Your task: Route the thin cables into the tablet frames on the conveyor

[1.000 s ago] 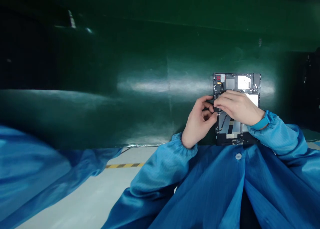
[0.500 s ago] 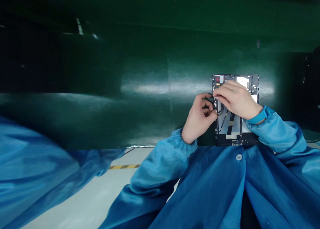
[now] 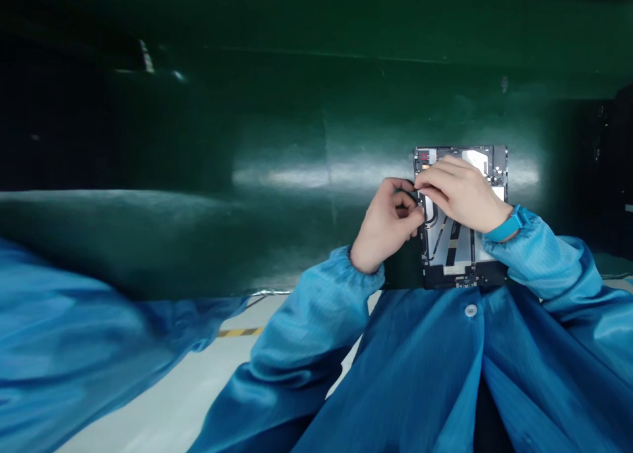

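An opened tablet-like device (image 3: 487, 271) lies on the green table near its front edge, with dark frame, grey plates and black ribbon cables showing. My left hand (image 3: 388, 222) is at its left edge, fingers curled, thumb and fingertips touching the frame. Over the upper left part of the device is my right hand (image 3: 459, 192), its thumb and index finger pinched together at the same left edge. Whatever lies between those fingertips is too small to make out. A blue band circles my right wrist.
The glossy green table (image 3: 277, 123) stretches away to the left and back. Blue cloth of another person (image 3: 59, 334) hangs at the lower left. Dark objects (image 3: 620, 176) stand at the far right edge. Below the table, a pale floor shows a yellow-and-black strip.
The whole view has shifted slightly, so the device and both hands appear a little further left. Both hands keep nearly the same pose at the device's left edge.
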`<move>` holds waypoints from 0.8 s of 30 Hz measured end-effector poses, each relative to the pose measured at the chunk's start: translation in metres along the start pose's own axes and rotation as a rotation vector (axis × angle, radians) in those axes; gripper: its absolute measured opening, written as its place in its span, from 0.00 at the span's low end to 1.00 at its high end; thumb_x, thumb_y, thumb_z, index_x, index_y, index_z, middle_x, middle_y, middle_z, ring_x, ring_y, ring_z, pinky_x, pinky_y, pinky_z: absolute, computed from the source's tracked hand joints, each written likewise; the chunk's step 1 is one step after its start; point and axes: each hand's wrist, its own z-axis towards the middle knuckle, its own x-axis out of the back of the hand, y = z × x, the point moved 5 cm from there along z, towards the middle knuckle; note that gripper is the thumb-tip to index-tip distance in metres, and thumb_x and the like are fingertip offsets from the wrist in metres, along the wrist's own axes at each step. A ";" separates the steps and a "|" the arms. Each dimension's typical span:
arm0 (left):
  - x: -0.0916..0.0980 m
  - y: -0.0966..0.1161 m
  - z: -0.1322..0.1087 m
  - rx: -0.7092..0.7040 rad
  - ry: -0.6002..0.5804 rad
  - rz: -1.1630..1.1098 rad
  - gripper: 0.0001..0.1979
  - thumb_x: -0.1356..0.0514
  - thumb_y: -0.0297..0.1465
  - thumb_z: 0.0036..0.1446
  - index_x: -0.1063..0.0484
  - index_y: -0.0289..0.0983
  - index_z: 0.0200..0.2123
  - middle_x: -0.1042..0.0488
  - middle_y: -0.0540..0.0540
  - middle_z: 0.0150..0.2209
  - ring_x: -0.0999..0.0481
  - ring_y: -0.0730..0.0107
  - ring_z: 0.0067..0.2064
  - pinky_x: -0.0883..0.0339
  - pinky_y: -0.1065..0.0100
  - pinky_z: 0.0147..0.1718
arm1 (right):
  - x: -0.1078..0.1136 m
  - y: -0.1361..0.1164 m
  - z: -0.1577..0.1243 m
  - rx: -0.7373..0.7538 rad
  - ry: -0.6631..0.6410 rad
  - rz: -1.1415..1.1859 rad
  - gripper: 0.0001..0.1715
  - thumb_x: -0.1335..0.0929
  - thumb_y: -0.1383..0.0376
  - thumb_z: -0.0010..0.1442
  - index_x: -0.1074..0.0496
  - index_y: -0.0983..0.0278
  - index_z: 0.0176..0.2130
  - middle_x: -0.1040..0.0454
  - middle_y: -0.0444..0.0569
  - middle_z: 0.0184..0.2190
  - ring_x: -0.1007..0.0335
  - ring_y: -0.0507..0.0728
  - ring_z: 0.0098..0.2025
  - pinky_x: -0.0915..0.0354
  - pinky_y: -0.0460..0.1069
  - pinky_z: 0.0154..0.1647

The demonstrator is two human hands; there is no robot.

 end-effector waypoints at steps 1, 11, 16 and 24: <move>0.000 0.000 0.001 0.006 -0.002 0.002 0.20 0.37 0.27 0.46 0.41 0.41 0.42 0.34 0.62 0.23 0.33 0.78 0.18 0.38 0.73 0.20 | 0.000 0.001 0.001 -0.005 0.007 -0.003 0.13 0.37 0.69 0.72 0.23 0.62 0.43 0.22 0.51 0.39 0.33 0.60 0.43 0.38 0.55 0.47; 0.008 0.014 0.033 -0.020 0.031 -0.028 0.21 0.37 0.24 0.42 0.39 0.40 0.41 0.34 0.62 0.20 0.38 0.80 0.18 0.44 0.76 0.20 | 0.010 0.005 0.001 -0.163 0.123 -0.075 0.11 0.36 0.70 0.69 0.24 0.61 0.42 0.21 0.50 0.40 0.31 0.61 0.44 0.41 0.55 0.46; 0.005 0.014 0.035 -0.026 -0.015 -0.055 0.20 0.37 0.24 0.46 0.39 0.41 0.42 0.34 0.62 0.20 0.37 0.79 0.16 0.45 0.76 0.16 | 0.011 0.004 -0.002 -0.181 0.133 -0.134 0.11 0.36 0.71 0.67 0.24 0.61 0.40 0.21 0.50 0.37 0.32 0.62 0.43 0.42 0.55 0.46; 0.001 0.016 0.037 -0.055 0.012 0.007 0.16 0.35 0.28 0.55 0.41 0.41 0.39 0.36 0.63 0.19 0.37 0.80 0.14 0.47 0.77 0.13 | 0.011 0.003 -0.002 -0.164 0.107 -0.185 0.13 0.37 0.72 0.68 0.24 0.61 0.42 0.21 0.50 0.38 0.33 0.62 0.44 0.44 0.55 0.46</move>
